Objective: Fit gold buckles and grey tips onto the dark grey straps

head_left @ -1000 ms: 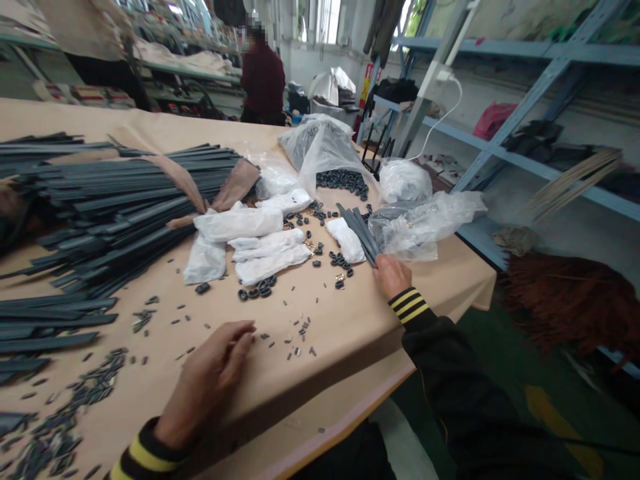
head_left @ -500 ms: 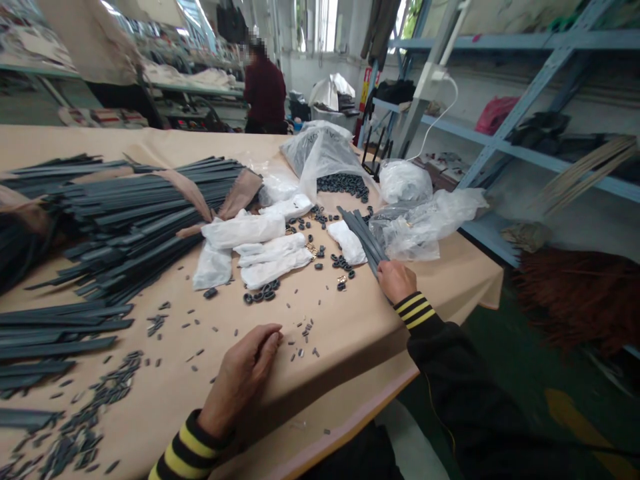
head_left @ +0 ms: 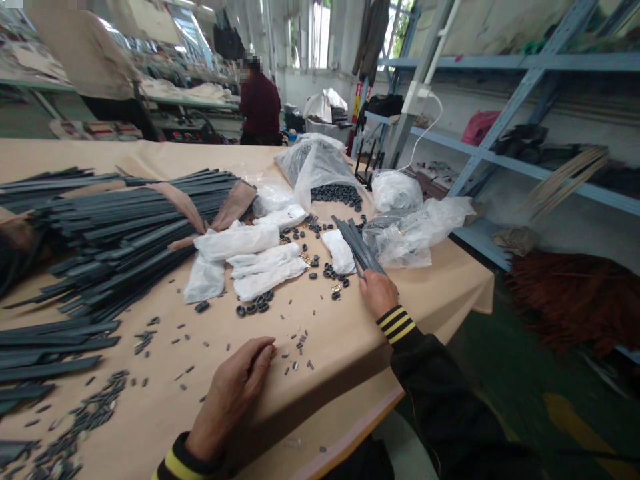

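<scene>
My right hand (head_left: 379, 293) is closed around the near end of a small bundle of flat dark grey strips (head_left: 357, 241), which lies slanting across the right part of the table. Beside that bundle is a small white packet (head_left: 339, 252), with dark loops (head_left: 336, 273) and a few gold-coloured metal pieces close by. My left hand (head_left: 235, 377) rests on the table near the front edge, its fingers curled and pressed together; whatever they might hold is hidden. Small dark cut pieces (head_left: 300, 343) are scattered just right of its fingertips.
Large bundles of dark strips (head_left: 135, 227) and a heap of small pieces (head_left: 100, 407) cover the left side. White packets (head_left: 267, 270) lie mid-table. Behind stands a clear bag (head_left: 313, 163) of dark loops. Blue shelving (head_left: 530, 167) is at right; two people are beyond the table.
The view has shifted slightly. My right hand has slid a little to the left across the end of the strips. My left hand keeps about the same place and shape.
</scene>
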### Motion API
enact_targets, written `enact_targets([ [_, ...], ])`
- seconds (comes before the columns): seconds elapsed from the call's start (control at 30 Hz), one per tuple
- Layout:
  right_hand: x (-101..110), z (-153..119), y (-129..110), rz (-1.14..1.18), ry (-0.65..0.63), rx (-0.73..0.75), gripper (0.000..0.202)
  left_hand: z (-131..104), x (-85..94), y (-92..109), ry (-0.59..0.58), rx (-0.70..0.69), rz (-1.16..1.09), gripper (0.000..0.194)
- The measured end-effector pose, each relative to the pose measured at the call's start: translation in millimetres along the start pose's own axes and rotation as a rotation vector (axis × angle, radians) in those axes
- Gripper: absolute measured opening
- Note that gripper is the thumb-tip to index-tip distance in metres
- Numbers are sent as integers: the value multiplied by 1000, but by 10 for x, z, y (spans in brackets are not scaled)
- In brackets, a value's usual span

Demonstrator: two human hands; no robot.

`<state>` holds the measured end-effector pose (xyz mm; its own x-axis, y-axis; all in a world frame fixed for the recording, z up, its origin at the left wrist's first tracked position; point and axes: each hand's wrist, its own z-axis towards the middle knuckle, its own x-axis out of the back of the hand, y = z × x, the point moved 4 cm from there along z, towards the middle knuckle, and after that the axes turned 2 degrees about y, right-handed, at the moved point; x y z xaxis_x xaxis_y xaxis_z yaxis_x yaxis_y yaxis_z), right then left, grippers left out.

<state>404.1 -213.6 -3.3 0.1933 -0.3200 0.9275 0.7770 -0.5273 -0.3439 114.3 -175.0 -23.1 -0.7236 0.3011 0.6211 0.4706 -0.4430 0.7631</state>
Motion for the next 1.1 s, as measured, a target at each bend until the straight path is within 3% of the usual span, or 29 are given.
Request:
enact_targets([
  [0.1, 113, -106, -5, 175, -20, 6, 25, -27, -47, 55, -34, 96, -120, 27],
  [0.17, 159, -323, -99, 404, -113, 46, 29, -41, -155, 175, -121, 192, -296, 29],
  [0.23, 135, -648, -282, 843, -366, 103, 27, -36, -300, 351, -240, 294, -533, 32],
  [0.3, 69, -1012, -448, 1030, -666, 128, 25, 0, -411, 509, -292, 391, -781, 32],
  [0.4, -29, -1396, -471, 1077, -884, 58, 25, 82, -417, 538, -139, 520, -1070, 25],
  [0.53, -139, -1578, -250, 1039, -1048, -26, 28, 73, -229, 286, 26, 585, -1136, 24],
  [0.73, -214, -1665, -114, 1073, -1195, -76, 33, -32, 65, -48, 174, 616, -1127, 22],
  [1.1, -264, -1660, -260, 1204, -1201, -102, 29, -39, 51, -60, 147, 593, -1129, 25],
])
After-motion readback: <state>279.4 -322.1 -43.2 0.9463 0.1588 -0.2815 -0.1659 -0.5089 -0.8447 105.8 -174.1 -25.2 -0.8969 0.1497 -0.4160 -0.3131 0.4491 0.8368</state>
